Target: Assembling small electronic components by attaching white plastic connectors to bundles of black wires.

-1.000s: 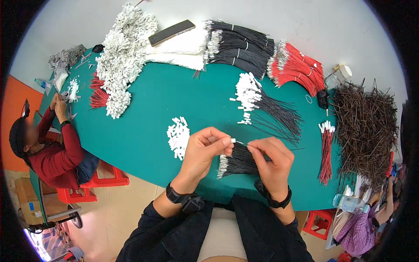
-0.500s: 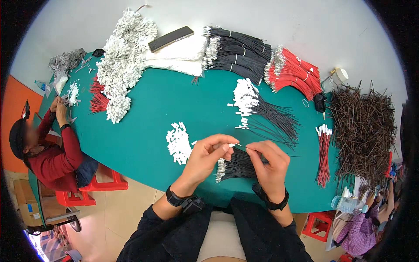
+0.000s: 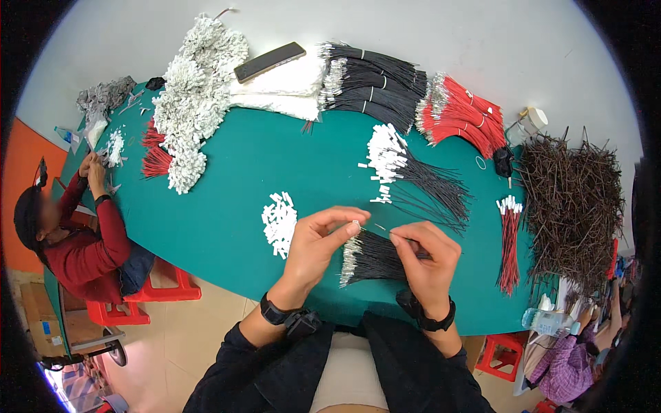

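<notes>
Green desk point(image 3: 330, 162) against a pale wall point(image 3: 468, 34). The person's left hand point(image 3: 313, 246), grip narrow, pinches a small white connector point(image 3: 356, 224); the right hand point(image 3: 432, 256), also in narrow grip, holds a thin black wire point(image 3: 381, 228), silvery tip near the connector but apart. Between the hands lies a bundle of black wires point(image 3: 375, 260).

A wire bundle point(image 3: 372, 258) lay between the left hand point(image 3: 310, 251) and the right hand point(image 3: 430, 258).
From my place I saw it rest on the table point(image 3: 289, 158); left of it was the pile of sleeves point(image 3: 279, 224), and beyond the hands a second bundle point(image 3: 423, 175). The heap of strands point(image 3: 571, 213) stood at the far right. At the back, a bar-like object point(image 3: 269, 62) lay upon the bags point(image 3: 296, 84).
</notes>
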Tool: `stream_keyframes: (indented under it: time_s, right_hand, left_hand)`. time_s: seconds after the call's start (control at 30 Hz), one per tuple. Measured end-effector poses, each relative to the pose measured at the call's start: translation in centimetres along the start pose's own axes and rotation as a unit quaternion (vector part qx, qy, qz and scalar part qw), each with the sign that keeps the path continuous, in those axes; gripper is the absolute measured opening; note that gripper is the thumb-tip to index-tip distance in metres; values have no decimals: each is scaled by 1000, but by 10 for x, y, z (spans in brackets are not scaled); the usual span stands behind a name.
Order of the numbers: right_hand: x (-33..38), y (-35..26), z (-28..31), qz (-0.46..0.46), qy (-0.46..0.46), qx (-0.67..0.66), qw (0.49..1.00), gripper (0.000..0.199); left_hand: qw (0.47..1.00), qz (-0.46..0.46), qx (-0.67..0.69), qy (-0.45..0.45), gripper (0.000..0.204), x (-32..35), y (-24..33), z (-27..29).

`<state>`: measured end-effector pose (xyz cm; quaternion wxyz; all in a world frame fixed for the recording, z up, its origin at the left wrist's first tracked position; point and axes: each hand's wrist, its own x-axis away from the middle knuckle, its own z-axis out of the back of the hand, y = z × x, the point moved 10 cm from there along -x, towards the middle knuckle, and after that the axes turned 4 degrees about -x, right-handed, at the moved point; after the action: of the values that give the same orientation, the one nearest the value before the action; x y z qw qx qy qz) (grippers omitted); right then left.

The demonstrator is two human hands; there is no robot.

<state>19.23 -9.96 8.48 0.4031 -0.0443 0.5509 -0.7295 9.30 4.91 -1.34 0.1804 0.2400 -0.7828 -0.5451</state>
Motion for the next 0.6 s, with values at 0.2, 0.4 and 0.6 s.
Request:
stream_keyframes:
  time_s: [0.2, 0.4, 0.6]
  right_hand:
    - [-1, -1, 2, 18, 9, -24, 1000, 11]
    - [-1, 4, -2, -6, -9, -29, 1000, 11]
    - [-3, -8, -4, 58, -7, 18, 998, 11]
  left_hand:
    - [995, 61, 81, 9, 13, 4, -4, 5]
    - [988, 90, 125, 5, 9, 5, -9, 2]
    - [989, 90, 115, -10, 6, 5, -8, -1]
